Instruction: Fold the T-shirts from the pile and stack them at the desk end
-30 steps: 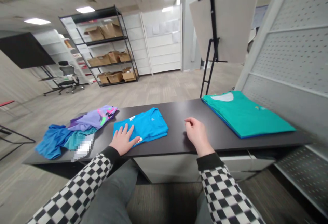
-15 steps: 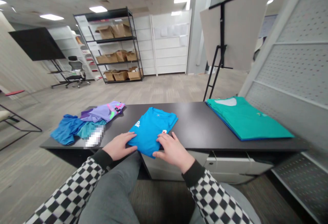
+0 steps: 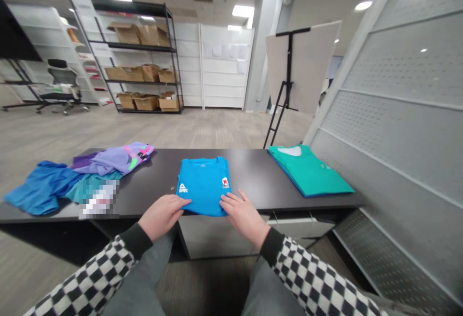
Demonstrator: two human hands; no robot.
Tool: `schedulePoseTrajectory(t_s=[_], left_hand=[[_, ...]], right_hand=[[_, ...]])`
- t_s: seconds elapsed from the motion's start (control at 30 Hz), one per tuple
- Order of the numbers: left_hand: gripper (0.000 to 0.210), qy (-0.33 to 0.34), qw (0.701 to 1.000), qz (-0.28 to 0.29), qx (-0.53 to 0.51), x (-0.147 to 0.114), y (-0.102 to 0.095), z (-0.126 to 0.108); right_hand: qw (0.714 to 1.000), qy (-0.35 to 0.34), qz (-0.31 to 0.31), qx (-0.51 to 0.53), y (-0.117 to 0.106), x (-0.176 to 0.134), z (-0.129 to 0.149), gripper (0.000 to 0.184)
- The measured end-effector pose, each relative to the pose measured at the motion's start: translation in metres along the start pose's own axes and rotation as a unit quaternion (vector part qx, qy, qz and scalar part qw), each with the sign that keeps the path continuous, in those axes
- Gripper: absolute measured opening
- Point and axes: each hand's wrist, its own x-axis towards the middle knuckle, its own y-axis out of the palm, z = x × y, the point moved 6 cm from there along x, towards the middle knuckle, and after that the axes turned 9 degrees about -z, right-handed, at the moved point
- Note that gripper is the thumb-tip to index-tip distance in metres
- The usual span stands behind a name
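Note:
A folded blue T-shirt [image 3: 203, 185] lies squared up on the dark table, its neckline facing away from me. It has a white logo at its left and a red-and-white badge at its right. My left hand [image 3: 162, 215] holds the near left corner, fingertips on top and the thumb mostly hidden. At the near right corner, my right hand [image 3: 246, 217] grips the side edge; one of its fingers sticks up off the fabric. The shirt's near edge reaches the table's front edge.
Rumpled clothes, including a purple shirt [image 3: 115, 159] and a blue garment [image 3: 41, 185], lie on the table's left. A stack of folded shirts, green on top [image 3: 311, 171], sits at the right beside a grey perforated panel [image 3: 390, 132]. Drawers [image 3: 213, 236] are under the tabletop [image 3: 249, 176].
The blue T-shirt has turned from slanted to straight and lies flatter. Both hands have shifted with it, and their thumbs no longer lie on top. My view has swung right.

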Motion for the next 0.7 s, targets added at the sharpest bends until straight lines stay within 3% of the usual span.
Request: schedulePoseTrajectory(t_s=[0.1, 0.27, 0.43, 0.57, 0.7], left_hand=[[0.043, -0.038, 0.999, 0.009, -0.020, 0.024, -0.024, -0.001], [0.048, -0.053, 0.996, -0.018, -0.067, 0.095, -0.100, -0.037], [0.049, -0.109, 0.983, -0.121, -0.082, 0.169, -0.167, -0.058], [0.060, -0.113, 0.971, -0.142, -0.159, 0.208, -0.185, -0.072], [0.064, -0.078, 0.965, -0.120, -0.220, 0.231, -0.184, -0.091]], right_hand=[[0.999, 0.031, -0.015, 0.035, -0.034, 0.009, -0.016, 0.026], [0.991, 0.062, -0.063, 0.102, -0.138, 0.050, -0.031, 0.027], [0.993, 0.041, -0.110, 0.009, -0.236, 0.090, -0.036, 0.025], [0.989, 0.044, -0.120, -0.070, -0.296, 0.094, -0.034, 0.025], [0.986, 0.053, -0.114, -0.112, -0.342, 0.077, -0.043, 0.037]])
